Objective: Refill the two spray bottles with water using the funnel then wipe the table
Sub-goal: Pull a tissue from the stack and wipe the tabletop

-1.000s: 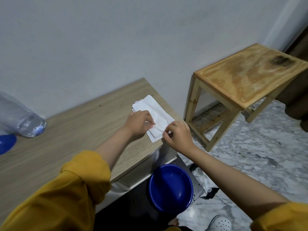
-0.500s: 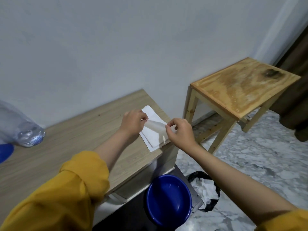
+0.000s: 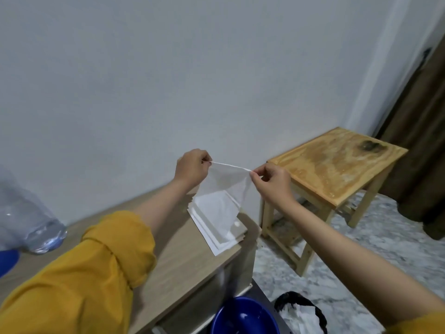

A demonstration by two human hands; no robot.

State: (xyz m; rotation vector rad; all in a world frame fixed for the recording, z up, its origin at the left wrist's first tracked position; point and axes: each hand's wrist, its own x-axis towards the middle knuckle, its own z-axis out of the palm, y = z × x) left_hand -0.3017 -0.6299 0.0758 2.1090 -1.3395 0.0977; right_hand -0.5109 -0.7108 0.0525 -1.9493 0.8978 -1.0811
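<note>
A thin white tissue sheet (image 3: 227, 184) hangs in the air above the right end of the wooden table (image 3: 183, 256). My left hand (image 3: 191, 168) pinches its left top corner and my right hand (image 3: 272, 182) pinches its right top corner, so the top edge is stretched taut between them. The sheet's lower part still trails down to a flat stack of white tissues (image 3: 216, 222) lying near the table's right edge. A large clear plastic water bottle (image 3: 26, 220) lies at the table's far left. No spray bottle or funnel is in view.
A blue basin (image 3: 243, 317) sits low under the table's front right corner. Beside it stands a black-lined bin (image 3: 301, 312) with crumpled white paper. A small wooden stool (image 3: 334, 169) stands to the right on the marble floor. A blue object (image 3: 7, 261) shows at the left edge.
Both hands have risen from the tissue stack, lifting one sheet off it and spreading it in the air. The camera view tilted upward.
</note>
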